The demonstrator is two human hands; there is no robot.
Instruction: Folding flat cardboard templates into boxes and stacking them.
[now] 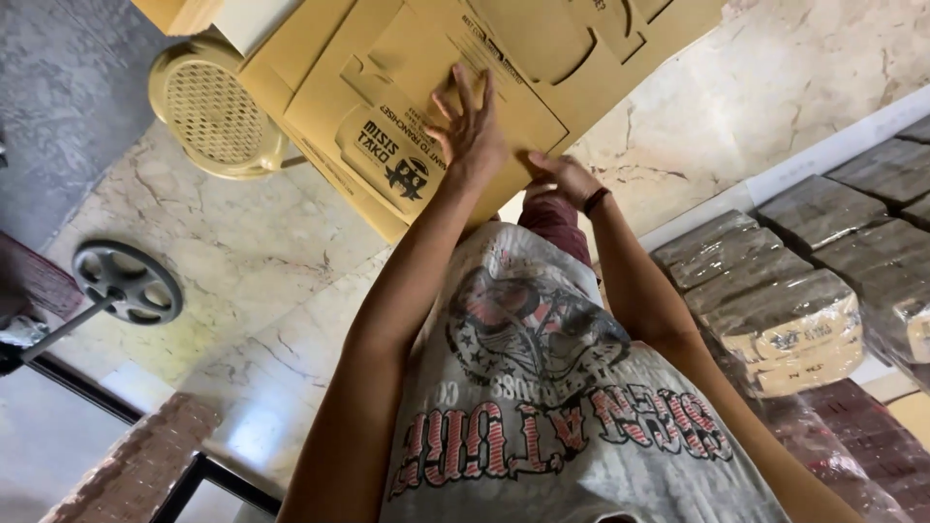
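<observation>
Flat die-cut cardboard sheets (504, 58), tan, printed, spread in a loose stack at top of view over marble floor (242, 261); prob. kept flat so creases and cut tabs stay reachable from above. Left hand (472, 131) w/ arm stretched fwd, fingers splayed, palm pressed down on top sheet near its near edge, seemingly pinning it so it won't slide; not closed round anything, just flat on card. Right hand (567, 177), dark band at wrist, lower and closer to body, fingers bent at edge of same sheet where it meets the torso line; touching card, but can't tell whether pinching a flap or only resting, as fingertips partly hidden. Hands close together, not touching, left ahead of right. Sheets thus directly under left hand and just beyond right, w/ most of stack running away toward top right. Grey printed shirt (542, 407) fills lower centre, blocks view of anything under the arms. Beside stack on left, cream round woven-seat stool (208, 111), partly under sheet corner. Further left, small dark wheel (126, 281) on a rod, well apart from hands. On right, wrapped bundles (775, 291) of flat stock in clear film, stacked in rows, near right elbow but untouched.
</observation>
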